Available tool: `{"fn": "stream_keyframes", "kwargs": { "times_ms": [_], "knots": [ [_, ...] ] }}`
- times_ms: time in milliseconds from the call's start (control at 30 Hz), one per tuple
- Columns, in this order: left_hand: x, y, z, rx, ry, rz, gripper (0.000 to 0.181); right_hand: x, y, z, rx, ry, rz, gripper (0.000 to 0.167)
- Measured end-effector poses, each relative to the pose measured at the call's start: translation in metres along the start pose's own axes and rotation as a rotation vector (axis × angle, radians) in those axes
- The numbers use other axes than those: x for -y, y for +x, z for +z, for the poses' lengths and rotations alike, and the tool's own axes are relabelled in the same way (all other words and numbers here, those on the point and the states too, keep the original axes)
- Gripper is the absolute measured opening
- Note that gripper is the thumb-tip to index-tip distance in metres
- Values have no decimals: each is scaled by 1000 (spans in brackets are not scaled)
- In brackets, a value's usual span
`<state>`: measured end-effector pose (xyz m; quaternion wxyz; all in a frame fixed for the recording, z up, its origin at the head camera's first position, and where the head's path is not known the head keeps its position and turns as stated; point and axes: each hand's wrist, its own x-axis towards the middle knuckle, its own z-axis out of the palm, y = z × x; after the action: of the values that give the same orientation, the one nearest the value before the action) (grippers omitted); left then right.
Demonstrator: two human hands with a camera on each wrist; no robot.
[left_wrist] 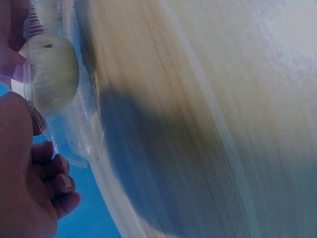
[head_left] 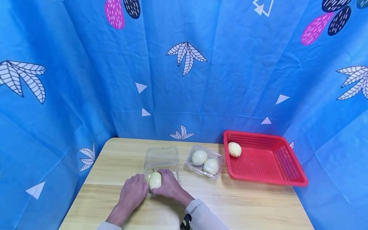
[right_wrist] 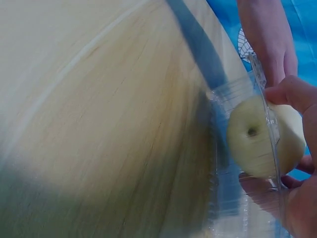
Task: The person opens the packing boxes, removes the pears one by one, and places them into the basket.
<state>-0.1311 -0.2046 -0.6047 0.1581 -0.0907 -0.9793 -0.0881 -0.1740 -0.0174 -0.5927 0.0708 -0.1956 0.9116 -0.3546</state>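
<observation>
right hand [head_left: 168, 184] grasps a pear [head_left: 155, 180], between the hands, partly below the rim of a clear container [head_left: 162, 166]; left hand [head_left: 134, 190] appears to grip its edge. step judged: seating the pear (lid [head_left: 161, 156] open beyond both hands). next move likely calls for gentle release.

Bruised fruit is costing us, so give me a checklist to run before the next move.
1. Right hand grips the held pear: ok.
2. Left hand is at the open container: ok.
3. Hinged lid is folded back, clear of the held pear: ok.
4. Held pear rests on the container's floor: cannot tell.
5. Second container is latched over its two pears: cannot tell.
6. Red basket is empty: not ok, one pear lies inside.
</observation>
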Motion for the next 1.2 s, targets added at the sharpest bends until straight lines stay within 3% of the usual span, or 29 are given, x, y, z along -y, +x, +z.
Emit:
{"fn": "stream_keyframes", "kwargs": {
  "times_ms": [267, 533, 800, 1100, 1200],
  "knots": [
    [0, 1, -1, -15, 13, 10, 18, 4, 0, -12, -4, -7, -4, 87],
    [-1, 2, -3, -158, 53, 77, 18, 5, 2, -32, -16, 56, -22, 87],
    [0, 3, 0, -53, 33, 32, 18, 1, 2, -50, -58, 42, -29, 86],
    [-1, 3, -3, -120, 40, 73, 21, -12, -2, -76, -96, 5, -53, 83],
    [-1, 3, -3, -103, 39, 68, 21, -18, -4, -84, -107, 6, -59, 83]
  ]
}}
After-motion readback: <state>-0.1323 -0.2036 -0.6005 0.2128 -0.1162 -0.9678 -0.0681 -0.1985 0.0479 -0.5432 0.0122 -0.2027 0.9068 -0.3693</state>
